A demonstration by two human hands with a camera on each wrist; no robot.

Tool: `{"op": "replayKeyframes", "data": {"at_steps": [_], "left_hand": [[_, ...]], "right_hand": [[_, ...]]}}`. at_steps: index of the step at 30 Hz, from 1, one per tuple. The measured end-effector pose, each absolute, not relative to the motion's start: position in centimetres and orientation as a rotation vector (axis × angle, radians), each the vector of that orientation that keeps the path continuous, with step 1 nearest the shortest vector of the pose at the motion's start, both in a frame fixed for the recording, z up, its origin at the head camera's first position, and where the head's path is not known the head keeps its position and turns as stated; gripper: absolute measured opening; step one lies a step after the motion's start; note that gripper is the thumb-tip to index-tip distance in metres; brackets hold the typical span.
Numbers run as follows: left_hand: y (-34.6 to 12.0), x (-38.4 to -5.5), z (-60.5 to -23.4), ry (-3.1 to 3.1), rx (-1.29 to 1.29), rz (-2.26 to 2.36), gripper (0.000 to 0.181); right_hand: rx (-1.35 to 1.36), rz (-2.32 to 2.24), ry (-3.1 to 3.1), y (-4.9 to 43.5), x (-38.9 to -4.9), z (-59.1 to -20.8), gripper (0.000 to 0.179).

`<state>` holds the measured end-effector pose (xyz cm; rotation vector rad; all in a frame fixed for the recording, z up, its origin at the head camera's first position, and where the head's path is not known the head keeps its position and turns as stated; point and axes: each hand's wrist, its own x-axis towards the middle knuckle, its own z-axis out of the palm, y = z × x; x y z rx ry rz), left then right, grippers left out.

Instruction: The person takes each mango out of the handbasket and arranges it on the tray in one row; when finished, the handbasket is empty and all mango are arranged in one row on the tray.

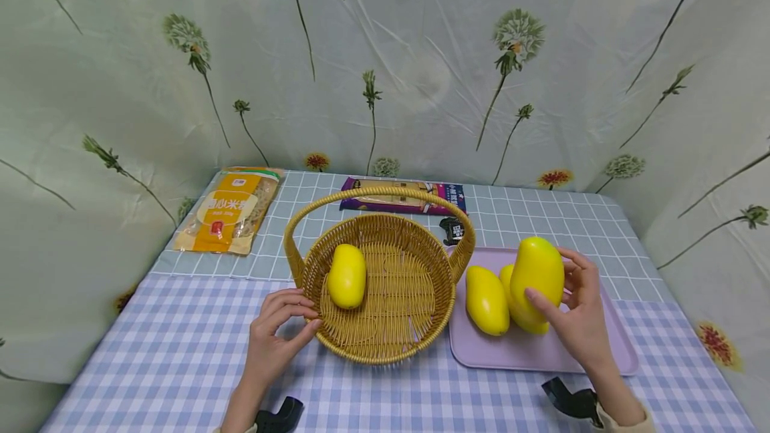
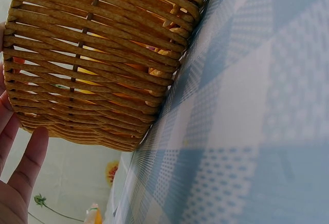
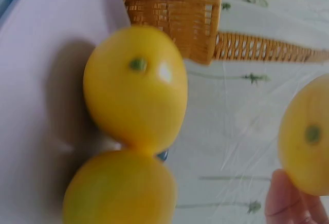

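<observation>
The basket (image 1: 406, 279) stands just right of the left hand (image 1: 273, 329), which grips its rim between fingers and thumb. The tray (image 1: 481, 354) lies below the right hand (image 1: 580, 316). Beyond the left hand lies a bag (image 1: 231, 209); farther off, between both hands, a packet (image 1: 436, 204). The right hand holds one mango (image 1: 540, 266) above the tray; two mangoes (image 1: 487, 301) lie just left of it, another mango (image 1: 347, 276) inside the basket, right of the left hand.

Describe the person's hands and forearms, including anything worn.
The left hand and right hand are bare, with no gloves or rings visible. Each wrist carries a curved black mount: left mount, right mount. Pale beige sleeve cuffs show at the lower edge.
</observation>
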<state>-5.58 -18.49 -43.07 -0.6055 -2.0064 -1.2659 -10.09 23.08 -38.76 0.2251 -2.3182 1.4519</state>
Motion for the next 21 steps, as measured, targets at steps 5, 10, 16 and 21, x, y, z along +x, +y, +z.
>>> {"op": "replayKeyframes", "data": {"at_steps": [5,10,16,21], "left_hand": [[-18.5,-5.6,-43.1,-2.010,-0.603,-1.262,0.015],[-18.5,-5.6,-43.1,-2.009,-0.603,-1.265,0.015],[-18.5,-5.7,-43.1,-2.004,-0.609,-1.265,0.013],[-18.5,-5.7,-43.1,-2.003,-0.610,-1.267,0.012]], "right_hand": [[0.127,1.449,-2.354,25.9,-11.5,-41.5,0.078],[0.011,1.369,-2.403,29.7,-13.6,-45.9,0.078],[-0.119,1.228,-2.482,31.6,-14.3,-47.6,0.076],[-0.168,1.153,-2.541,32.2,-14.3,-47.9,0.075]]}}
